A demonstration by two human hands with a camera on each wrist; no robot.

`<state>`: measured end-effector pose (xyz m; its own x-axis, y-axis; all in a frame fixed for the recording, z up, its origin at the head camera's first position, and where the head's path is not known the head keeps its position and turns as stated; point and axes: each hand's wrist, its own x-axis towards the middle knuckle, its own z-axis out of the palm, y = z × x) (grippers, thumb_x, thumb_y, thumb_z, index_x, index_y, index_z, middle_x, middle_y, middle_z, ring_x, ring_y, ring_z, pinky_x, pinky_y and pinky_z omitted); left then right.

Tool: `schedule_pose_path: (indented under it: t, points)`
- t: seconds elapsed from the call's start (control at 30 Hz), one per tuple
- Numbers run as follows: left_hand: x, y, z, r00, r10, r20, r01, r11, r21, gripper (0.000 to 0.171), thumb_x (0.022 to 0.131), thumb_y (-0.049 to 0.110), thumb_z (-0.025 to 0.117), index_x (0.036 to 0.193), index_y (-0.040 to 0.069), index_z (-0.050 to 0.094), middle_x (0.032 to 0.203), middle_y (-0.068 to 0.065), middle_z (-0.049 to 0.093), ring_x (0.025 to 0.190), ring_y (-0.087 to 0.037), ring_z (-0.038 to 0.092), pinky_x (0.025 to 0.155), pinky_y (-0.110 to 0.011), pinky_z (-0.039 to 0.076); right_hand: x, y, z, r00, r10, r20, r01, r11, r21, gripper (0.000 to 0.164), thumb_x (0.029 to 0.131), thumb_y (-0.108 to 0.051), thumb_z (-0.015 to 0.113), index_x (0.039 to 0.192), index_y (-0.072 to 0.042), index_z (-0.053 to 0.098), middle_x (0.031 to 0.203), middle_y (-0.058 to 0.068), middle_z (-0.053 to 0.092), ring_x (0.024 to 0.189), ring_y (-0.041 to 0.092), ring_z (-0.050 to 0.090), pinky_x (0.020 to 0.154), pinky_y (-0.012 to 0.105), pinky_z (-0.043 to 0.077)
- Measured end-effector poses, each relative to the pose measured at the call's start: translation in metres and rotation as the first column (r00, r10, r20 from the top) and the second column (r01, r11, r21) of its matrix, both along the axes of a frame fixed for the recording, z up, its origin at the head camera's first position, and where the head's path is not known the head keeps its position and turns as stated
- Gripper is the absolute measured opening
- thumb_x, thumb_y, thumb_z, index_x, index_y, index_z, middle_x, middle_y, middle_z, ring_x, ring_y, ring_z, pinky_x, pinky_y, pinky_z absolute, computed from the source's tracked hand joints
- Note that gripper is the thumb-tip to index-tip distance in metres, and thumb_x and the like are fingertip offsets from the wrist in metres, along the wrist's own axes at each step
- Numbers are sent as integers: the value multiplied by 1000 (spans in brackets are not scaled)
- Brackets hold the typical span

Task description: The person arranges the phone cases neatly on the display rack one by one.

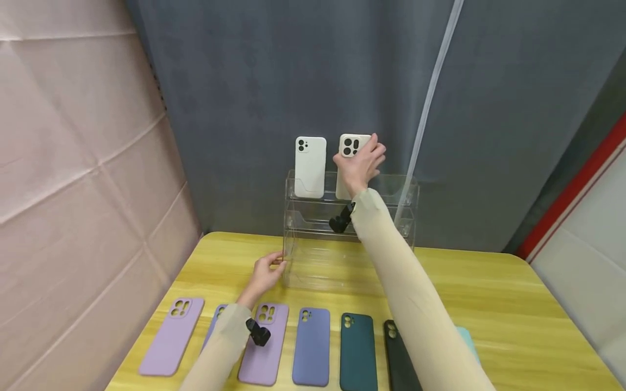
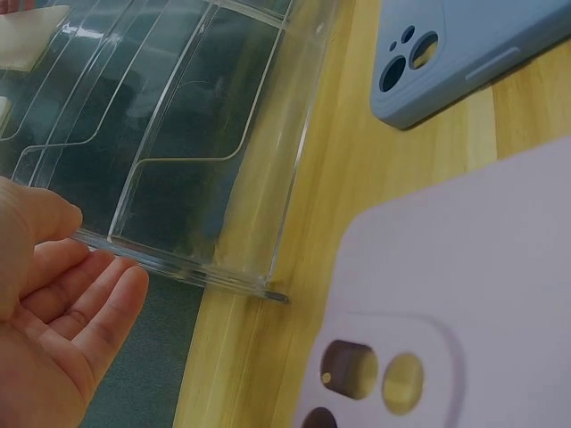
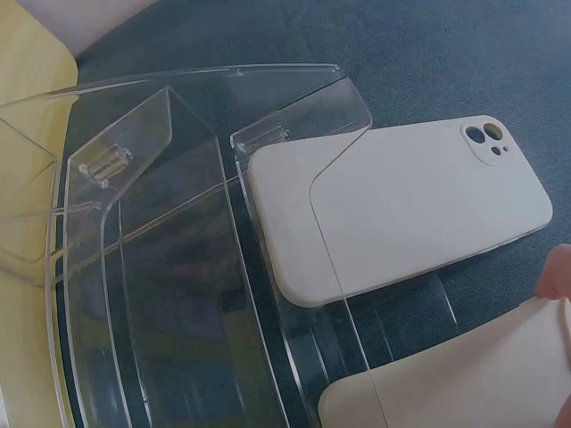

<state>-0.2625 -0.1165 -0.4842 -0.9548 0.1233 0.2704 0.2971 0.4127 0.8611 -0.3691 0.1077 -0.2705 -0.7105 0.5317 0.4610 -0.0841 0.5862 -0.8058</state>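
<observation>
In the head view, my right hand (image 1: 361, 163) grips a cream phone case (image 1: 344, 184) by its upper part, thumb on one edge and fingers on the other. Its lower end sits in the top tier of a clear plastic rack (image 1: 323, 271). To its left in that tier stands a white phone case (image 1: 310, 165), leaning back. The right wrist view shows both, with the white case (image 3: 393, 205) behind the clear front lip. My left hand (image 1: 264, 276) touches the rack's left side; its fingers (image 2: 111, 308) extend along the edge in the left wrist view.
Along the yellow table's (image 1: 489, 288) front lie several phone cases: lilac (image 1: 171, 336), another lilac (image 1: 261, 358), blue-violet (image 1: 311, 347), dark teal (image 1: 358, 353), black (image 1: 398, 353) and a partly hidden turquoise one (image 1: 467, 342). A grey curtain (image 1: 235, 108) hangs behind the rack.
</observation>
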Motion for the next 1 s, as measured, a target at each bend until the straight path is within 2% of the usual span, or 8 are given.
schedule_pose_path:
  t: [0.2,0.37,0.53,0.8,1.0]
  points:
    - [4,-3,-6,1000,4,23,-5,1000,10,31,89,-2,59,118,-12,58,112,-27,61,98,-36,60,74,-34,56,-3,-4,-9,999,-43,33,42,998,39,102,65,-24,77,147,-12,19,136,13,29,123,30,29,89,54,37]
    - [0,0,-5,1000,13,-8,-13,1000,6,30,89,-1,59,118,-11,58,111,-26,61,97,-35,61,73,-33,56,-5,-3,-12,997,-82,5,81,995,55,107,66,-23,76,150,-18,10,140,11,27,124,29,29,89,53,38]
    - [-2,1,-2,1000,-3,-3,3,1000,10,30,89,0,59,118,-10,59,110,-26,61,97,-35,61,72,-32,57,-5,-1,-16,996,-89,6,88,995,54,107,66,-21,76,150,-19,10,141,11,27,124,28,30,88,51,39]
    - [-4,6,-1,1000,-17,0,17,1000,18,31,89,-1,59,118,-11,58,111,-27,61,97,-36,60,72,-32,57,5,10,-20,999,-38,-37,39,999,20,104,68,-25,78,150,-17,13,142,11,25,126,27,27,91,49,35]
    - [-8,7,1,1000,-2,12,1,1000,15,31,89,-1,59,118,-10,59,112,-26,61,100,-36,60,73,-32,56,21,25,-22,995,30,-93,-28,999,26,102,70,-27,79,150,-16,15,142,11,25,128,27,27,95,48,32]
